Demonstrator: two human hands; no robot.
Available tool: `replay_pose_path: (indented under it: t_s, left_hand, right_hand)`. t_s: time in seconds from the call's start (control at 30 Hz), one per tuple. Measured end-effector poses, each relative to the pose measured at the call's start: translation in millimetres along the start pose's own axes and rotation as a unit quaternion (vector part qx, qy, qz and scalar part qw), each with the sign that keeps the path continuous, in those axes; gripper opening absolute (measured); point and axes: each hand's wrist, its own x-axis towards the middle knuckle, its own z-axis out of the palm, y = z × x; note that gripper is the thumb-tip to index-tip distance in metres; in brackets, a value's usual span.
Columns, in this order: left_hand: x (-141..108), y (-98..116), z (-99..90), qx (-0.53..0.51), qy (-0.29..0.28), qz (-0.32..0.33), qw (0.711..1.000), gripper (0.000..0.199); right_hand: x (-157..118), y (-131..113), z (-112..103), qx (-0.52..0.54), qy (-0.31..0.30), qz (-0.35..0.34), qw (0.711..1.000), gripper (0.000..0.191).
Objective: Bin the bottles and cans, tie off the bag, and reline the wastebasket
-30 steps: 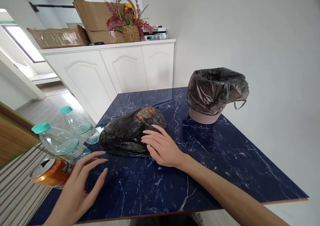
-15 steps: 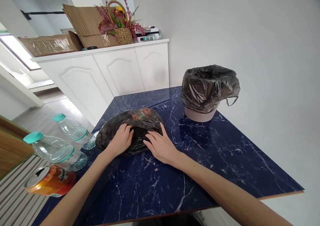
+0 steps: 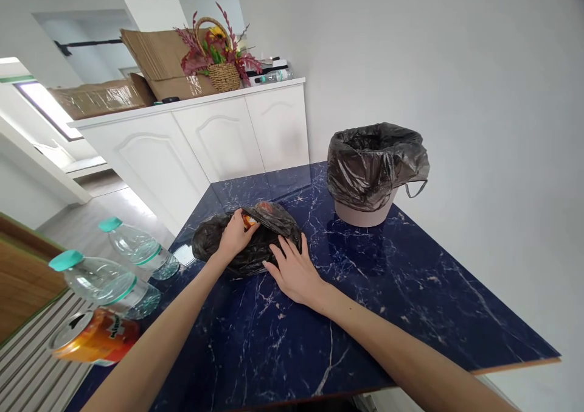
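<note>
A black garbage bag (image 3: 260, 256) lies on its side on the dark blue marbled table, with things inside it. My left hand (image 3: 235, 237) is closed on the upper edge of its mouth and holds it raised. Under that edge an orange item (image 3: 249, 221) shows in part; its kind is hidden. More red shows faintly through the thin plastic. My right hand (image 3: 294, 270) rests on the bag's near right side, fingers spread and nearly flat.
A pinkish bin (image 3: 364, 216) lined with another black bag stands at the table's back right. At the left edge are an orange drink can (image 3: 98, 337) and two clear bottles with teal caps (image 3: 114, 285). A white cabinet (image 3: 228, 144) stands behind, bearing cardboard and a flower basket (image 3: 223, 77).
My left hand has moved up and lifted the bag's edge, uncovering the orange item. My right hand stays on the bag with its fingers a little more spread. The view has shifted slightly.
</note>
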Motion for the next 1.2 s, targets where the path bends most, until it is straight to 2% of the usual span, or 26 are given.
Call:
replay_pose_path:
  t_s: [0.13,0.23,0.37,0.43,0.47,0.53,0.6,0.63,0.67,0.77,0.83,1.03,1.2]
  left_hand:
    - [-20,11,-10.9,0.013,-0.004,0.019,1.0,0.062]
    - [-40,18,-35.1,0.013,-0.029,0.065,0.997,0.062]
    - [-62,27,-89.2,-0.034,-0.109,0.142,0.983,0.065]
    - [-67,26,-122.1,-0.08,-0.163,0.159,0.97,0.068]
    - [-68,24,-138.4,-0.092,-0.163,0.158,0.969,0.068]
    - [-64,11,-167.7,-0.06,-0.095,0.141,0.984,0.069]
    - [-54,-9,-189.3,0.032,-0.006,0.118,0.993,0.071]
    - [-48,-21,-196.4,0.089,0.017,0.107,0.99,0.072]
    - [-41,-34,-200.8,0.147,0.014,0.095,0.984,0.07]
    - [-22,-68,-199.7,0.276,-0.108,0.064,0.953,0.063]
    - [-12,-83,-189.8,0.301,-0.163,0.063,0.938,0.06]
    - [9,-102,-155.5,0.317,-0.218,0.054,0.922,0.07]
    - [25,-109,-143.9,0.31,-0.23,0.033,0.922,0.071]
  right_hand:
    - [3,10,6,-0.008,0.008,0.036,0.999,0.063]
    - [7,23,9,-0.016,0.015,0.059,0.998,0.063]
    - [11,41,12,-0.021,0.023,0.078,0.996,0.059]
    - [12,47,13,-0.023,0.027,0.089,0.995,0.057]
    - [12,49,14,-0.024,0.028,0.094,0.995,0.057]
    - [12,51,16,-0.026,0.027,0.101,0.994,0.057]
    - [11,51,18,-0.026,0.023,0.104,0.994,0.058]
    - [11,51,19,-0.026,0.021,0.105,0.994,0.06]
    - [10,51,20,-0.025,0.018,0.106,0.994,0.061]
    - [9,51,22,-0.024,0.012,0.104,0.994,0.066]
    - [9,52,22,-0.026,0.012,0.101,0.994,0.067]
    - [8,53,23,-0.032,0.015,0.095,0.995,0.065]
    - [8,51,21,-0.039,0.017,0.092,0.995,0.062]
